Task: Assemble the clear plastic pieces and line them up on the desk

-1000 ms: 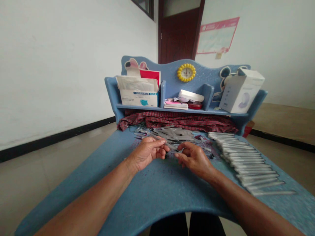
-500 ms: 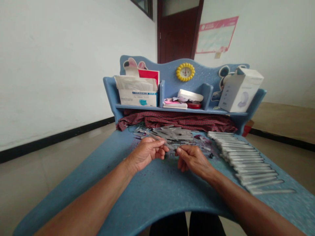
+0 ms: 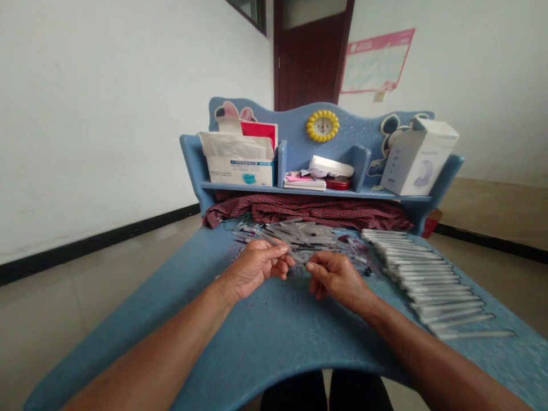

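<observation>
Head view: my left hand (image 3: 257, 268) and right hand (image 3: 338, 277) meet over the blue desk (image 3: 265, 331). Each has thumb and fingertips closed on one end of a slim grey plastic tube (image 3: 298, 258), which spans the small gap between them, just in front of the loose pile of grey pieces (image 3: 299, 233) and left of the laid-out row of tubes (image 3: 423, 274). I judge the tube light, stiff, smooth enough to slip and thin enough to snap, so it is best pinched lightly near its ends.

Left hand (image 3: 257, 266) and right hand (image 3: 339, 278) bare, forearms bare to the elbow, dark trousers (image 3: 295, 394) on the legs.
</observation>
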The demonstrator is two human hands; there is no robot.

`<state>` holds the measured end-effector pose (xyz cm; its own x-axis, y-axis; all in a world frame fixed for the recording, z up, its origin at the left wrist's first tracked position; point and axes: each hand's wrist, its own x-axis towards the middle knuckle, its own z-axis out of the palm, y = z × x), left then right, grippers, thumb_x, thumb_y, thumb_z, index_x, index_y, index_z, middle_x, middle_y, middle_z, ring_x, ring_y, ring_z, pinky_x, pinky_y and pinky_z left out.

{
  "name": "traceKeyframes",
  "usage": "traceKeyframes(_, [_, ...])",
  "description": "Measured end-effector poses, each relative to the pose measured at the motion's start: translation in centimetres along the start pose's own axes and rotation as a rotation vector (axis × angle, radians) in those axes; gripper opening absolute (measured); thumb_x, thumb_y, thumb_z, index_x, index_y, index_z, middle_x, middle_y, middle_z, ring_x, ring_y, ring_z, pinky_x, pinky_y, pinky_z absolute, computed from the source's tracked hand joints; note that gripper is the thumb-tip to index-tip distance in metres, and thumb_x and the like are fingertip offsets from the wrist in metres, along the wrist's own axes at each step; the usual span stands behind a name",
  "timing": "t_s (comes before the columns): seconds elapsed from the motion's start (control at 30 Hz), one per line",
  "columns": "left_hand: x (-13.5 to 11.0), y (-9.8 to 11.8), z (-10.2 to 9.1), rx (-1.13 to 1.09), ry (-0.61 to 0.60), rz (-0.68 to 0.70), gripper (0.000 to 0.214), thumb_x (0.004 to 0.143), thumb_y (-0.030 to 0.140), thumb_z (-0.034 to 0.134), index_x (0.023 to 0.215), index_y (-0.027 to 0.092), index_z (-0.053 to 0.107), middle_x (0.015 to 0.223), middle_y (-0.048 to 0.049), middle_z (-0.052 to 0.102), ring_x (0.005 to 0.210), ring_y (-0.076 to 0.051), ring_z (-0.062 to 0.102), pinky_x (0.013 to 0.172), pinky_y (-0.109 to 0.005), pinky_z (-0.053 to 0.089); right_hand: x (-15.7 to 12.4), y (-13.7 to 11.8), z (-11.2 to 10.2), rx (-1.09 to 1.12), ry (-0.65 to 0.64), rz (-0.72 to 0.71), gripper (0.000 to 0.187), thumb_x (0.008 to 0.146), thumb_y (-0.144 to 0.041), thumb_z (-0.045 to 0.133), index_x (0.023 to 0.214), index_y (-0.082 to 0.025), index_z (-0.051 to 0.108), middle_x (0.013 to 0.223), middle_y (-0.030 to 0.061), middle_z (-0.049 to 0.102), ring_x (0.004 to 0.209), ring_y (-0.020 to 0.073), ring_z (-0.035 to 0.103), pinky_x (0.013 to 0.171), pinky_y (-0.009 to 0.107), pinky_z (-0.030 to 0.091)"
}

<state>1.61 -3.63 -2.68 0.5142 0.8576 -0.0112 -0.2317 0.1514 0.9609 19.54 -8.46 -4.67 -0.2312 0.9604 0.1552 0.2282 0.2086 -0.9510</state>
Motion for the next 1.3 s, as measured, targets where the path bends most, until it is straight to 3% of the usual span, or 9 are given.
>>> traceKeyframes(0.07, [0.0, 0.0, 0.0, 0.002, -0.004, 0.006, 0.011, 0.074, 0.018, 0.059, 0.08, 0.009, 0.058, 0.064, -0.0083, 0.066, 0.046, -0.012, 0.056, 0.046, -0.024, 0.047, 0.0, 0.1, 0.0, 0.004, -0.034, 0.018, 0.036, 0.081, -0.049, 0.042, 0.07, -0.016, 0.048, 0.047, -0.0017, 0.055, 0.035, 0.0083, 0.048, 0.036, 0.019, 0.039])
traceKeyframes(0.23, [0.0, -0.1, -0.1, 0.012, -0.038, 0.005, 0.013, 0.074, 0.02, 0.059, 0.079, 0.008, 0.058, 0.065, -0.0084, 0.066, 0.047, -0.011, 0.057, 0.047, -0.024, 0.047, 0.0, -0.1, 0.0, 0.041, 0.0, 0.023, 0.033, 0.075, -0.049, 0.052, 0.075, -0.016, 0.048, 0.048, -0.003, 0.056, 0.036, 0.0089, 0.05, 0.037, 0.019, 0.04])
traceKeyframes(0.37, [0.0, -0.1, -0.2, 0.024, -0.063, 0.013, 0.015, 0.073, 0.022, 0.061, 0.079, 0.009, 0.058, 0.066, -0.0083, 0.067, 0.048, -0.012, 0.057, 0.047, -0.024, 0.047, 0.0, -0.2, 0.0, 0.084, -0.05, 0.094, 0.041, 0.078, -0.055, 0.04, 0.07, -0.016, 0.048, 0.045, -0.0018, 0.056, 0.034, 0.0098, 0.05, 0.035, 0.02, 0.038])
traceKeyframes(0.57, [-0.1, -0.1, -0.1, 0.045, -0.066, 0.028, 0.016, 0.073, 0.022, 0.061, 0.08, 0.009, 0.057, 0.065, -0.0079, 0.066, 0.047, -0.012, 0.057, 0.046, -0.025, 0.046, -0.1, -0.1, 0.0, 0.134, -0.045, 0.076, 0.035, 0.071, -0.051, 0.055, 0.072, -0.016, 0.048, 0.046, -0.0028, 0.057, 0.034, 0.0092, 0.05, 0.035, 0.019, 0.038])
traceKeyframes(0.97, [-1.9, 2.2, -0.5, 0.127, -0.279, 0.062, 0.016, 0.069, 0.016, 0.062, 0.084, 0.01, 0.063, 0.071, -0.0088, 0.068, 0.054, -0.015, 0.061, 0.053, -0.028, 0.049, -1.1, -0.7, 0.0, 0.592, -0.371, 0.177, 0.03, 0.078, -0.043, 0.054, 0.072, -0.014, 0.051, 0.045, 0.0023, 0.061, 0.03, 0.0112, 0.051, 0.032, 0.018, 0.038])
traceKeyframes(1.3, [-2.8, 3.1, -0.3, 0.248, -0.332, 0.087, 0.02, 0.066, 0.017, 0.066, 0.085, 0.009, 0.066, 0.072, -0.0097, 0.068, 0.054, -0.015, 0.061, 0.054, -0.029, 0.05, -1.4, -0.3, 0.3, 0.684, -0.437, 0.225, 0.029, 0.082, -0.04, 0.05, 0.07, -0.013, 0.052, 0.041, 0.0032, 0.059, 0.028, 0.0111, 0.049, 0.029, 0.017, 0.035])
